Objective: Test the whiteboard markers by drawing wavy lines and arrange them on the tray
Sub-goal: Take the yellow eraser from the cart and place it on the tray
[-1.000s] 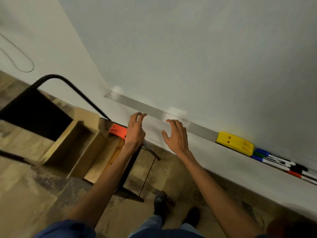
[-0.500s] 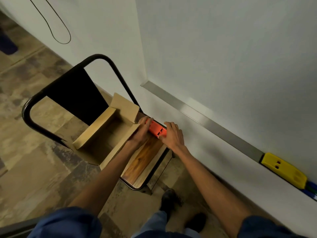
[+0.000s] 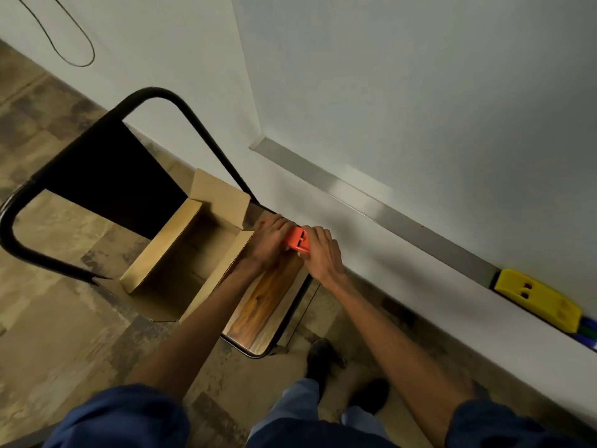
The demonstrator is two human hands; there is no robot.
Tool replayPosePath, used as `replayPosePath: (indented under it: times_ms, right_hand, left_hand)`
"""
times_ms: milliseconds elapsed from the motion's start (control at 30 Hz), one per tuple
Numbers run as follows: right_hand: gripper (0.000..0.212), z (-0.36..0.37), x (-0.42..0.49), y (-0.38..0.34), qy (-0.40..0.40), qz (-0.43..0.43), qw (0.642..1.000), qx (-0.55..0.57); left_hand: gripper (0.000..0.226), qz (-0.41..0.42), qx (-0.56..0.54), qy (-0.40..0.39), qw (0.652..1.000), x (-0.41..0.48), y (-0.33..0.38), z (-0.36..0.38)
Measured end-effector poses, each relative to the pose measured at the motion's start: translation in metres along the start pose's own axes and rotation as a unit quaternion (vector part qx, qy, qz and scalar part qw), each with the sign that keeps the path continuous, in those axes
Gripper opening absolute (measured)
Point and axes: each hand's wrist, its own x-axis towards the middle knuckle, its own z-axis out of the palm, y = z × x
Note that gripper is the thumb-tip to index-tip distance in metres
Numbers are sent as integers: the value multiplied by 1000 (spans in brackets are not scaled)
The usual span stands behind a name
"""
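Holding an orange block [image 3: 298,241], both hands are close together. The left hand [image 3: 269,236] curls round one end and the right hand [image 3: 323,253] curls round the other. They are over a wooden chair seat [image 3: 258,305]. An open cardboard box [image 3: 193,253] sits just beside them. Far to the right, the markers [image 3: 588,331] lie on the whiteboard tray [image 3: 371,205], just beside a yellow block [image 3: 536,299].

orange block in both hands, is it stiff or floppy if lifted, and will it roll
Probably stiff: the orange block looks like moulded plastic with crisp edges. Likely light, as its slots suggest a hollow shell. Boxy, it should not roll; left hand and right hand grip its ends.
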Motion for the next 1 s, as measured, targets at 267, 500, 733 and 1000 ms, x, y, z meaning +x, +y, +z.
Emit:
replayPosePath:
  times_ms: [267, 500, 733, 1000]
  right_hand:
    - [65, -68, -23, 54, 144, 46, 987, 60]
    - [66, -131, -74, 135, 267, 101, 958, 30]
    - [69, -151, -134, 199, 276, 177, 945, -1]
    - [68, -145, -165, 230, 279, 219, 935, 9]
  left_hand:
    - [57, 104, 35, 31, 993, 43, 74, -32]
    - [55, 213, 42, 79, 973, 89, 184, -34]
    - [59, 253, 27, 46, 966, 97, 276, -3]
    - [54, 264, 31, 37, 963, 94, 317, 30]
